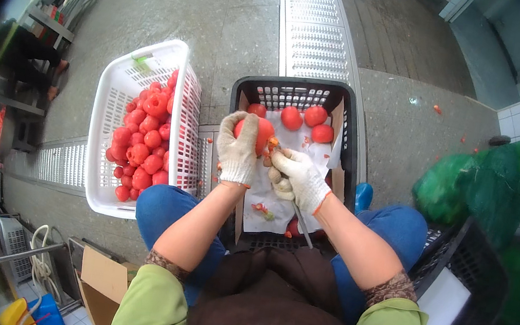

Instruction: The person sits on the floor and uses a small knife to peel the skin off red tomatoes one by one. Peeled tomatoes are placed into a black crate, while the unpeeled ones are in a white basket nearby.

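My left hand, in a knitted work glove, grips a red tomato above the black plastic crate. My right hand, gloved too, is closed around a slim metal tool whose shaft sticks out below the palm. Orange-red tomato scraps cling at its fingertips against the tomato's side; the tool's working end is hidden there. Several whole tomatoes lie at the crate's far end on white paper. A scrap with green on it rests on the paper nearer me.
At left stands a white plastic crate with many tomatoes, some showing hollowed tops. A metal drain grate crosses the floor. Green mesh sacks and another black crate are at right. A person's legs show far left.
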`<action>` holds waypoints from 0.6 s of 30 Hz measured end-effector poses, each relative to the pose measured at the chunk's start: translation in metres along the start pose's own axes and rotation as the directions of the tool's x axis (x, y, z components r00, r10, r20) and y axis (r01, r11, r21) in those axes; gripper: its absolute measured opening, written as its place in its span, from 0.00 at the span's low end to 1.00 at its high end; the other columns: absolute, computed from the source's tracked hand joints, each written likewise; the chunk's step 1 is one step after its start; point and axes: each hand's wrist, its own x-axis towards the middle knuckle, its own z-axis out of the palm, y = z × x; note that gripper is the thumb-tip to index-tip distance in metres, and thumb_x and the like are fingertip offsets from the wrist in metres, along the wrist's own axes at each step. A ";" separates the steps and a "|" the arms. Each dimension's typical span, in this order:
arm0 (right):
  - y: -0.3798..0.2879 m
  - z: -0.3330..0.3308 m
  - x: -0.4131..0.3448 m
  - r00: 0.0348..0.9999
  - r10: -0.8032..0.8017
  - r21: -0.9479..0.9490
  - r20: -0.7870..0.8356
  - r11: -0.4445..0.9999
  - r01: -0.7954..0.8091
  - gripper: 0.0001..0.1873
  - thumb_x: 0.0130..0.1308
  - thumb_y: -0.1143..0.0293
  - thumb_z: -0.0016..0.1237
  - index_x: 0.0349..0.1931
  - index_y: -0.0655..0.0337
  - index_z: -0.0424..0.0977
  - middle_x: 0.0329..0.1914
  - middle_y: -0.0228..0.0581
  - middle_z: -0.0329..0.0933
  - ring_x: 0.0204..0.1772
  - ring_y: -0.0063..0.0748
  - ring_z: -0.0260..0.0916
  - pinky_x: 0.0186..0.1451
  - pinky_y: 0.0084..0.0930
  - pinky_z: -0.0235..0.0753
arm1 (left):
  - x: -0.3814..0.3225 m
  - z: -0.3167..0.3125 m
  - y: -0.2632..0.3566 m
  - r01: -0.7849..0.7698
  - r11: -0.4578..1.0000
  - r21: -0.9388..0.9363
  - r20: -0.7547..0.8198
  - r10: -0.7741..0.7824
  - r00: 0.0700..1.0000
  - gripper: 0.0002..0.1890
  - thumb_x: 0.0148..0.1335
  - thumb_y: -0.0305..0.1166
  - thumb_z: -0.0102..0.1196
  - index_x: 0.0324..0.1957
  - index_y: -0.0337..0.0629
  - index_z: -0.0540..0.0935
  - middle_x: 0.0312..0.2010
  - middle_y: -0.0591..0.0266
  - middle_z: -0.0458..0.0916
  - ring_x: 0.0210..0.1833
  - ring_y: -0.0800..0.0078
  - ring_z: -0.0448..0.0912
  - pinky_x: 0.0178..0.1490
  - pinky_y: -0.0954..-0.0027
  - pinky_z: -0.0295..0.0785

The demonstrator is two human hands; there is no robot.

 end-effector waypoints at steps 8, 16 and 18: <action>-0.003 -0.036 -0.003 0.830 -0.557 -0.985 0.028 -0.157 -0.072 0.12 0.64 0.70 0.47 0.46 0.61 0.77 0.36 0.57 0.79 0.43 0.58 0.78 0.47 0.47 0.76 | 0.071 -0.084 0.056 -0.089 0.969 0.229 -0.279 0.153 0.948 0.18 0.62 0.41 0.63 0.45 0.35 0.80 0.41 0.57 0.80 0.42 0.72 0.76 0.51 0.71 0.72; -0.086 0.002 -0.046 0.641 -0.766 -0.959 0.044 0.147 0.241 0.13 0.68 0.70 0.45 0.50 0.64 0.77 0.37 0.54 0.81 0.42 0.53 0.80 0.45 0.37 0.78 | 0.127 -0.044 0.019 -0.249 0.793 0.556 0.151 0.198 0.969 0.14 0.64 0.35 0.56 0.48 0.40 0.81 0.45 0.43 0.82 0.48 0.55 0.81 0.54 0.61 0.73; -0.097 -0.008 -0.032 0.648 -0.759 -0.939 -0.054 0.260 0.226 0.13 0.68 0.69 0.46 0.49 0.64 0.77 0.36 0.55 0.81 0.41 0.53 0.80 0.45 0.36 0.78 | 0.123 0.020 -0.010 -0.253 0.654 0.713 0.347 -0.015 0.938 0.17 0.63 0.40 0.55 0.49 0.41 0.81 0.47 0.41 0.81 0.51 0.51 0.80 0.55 0.58 0.73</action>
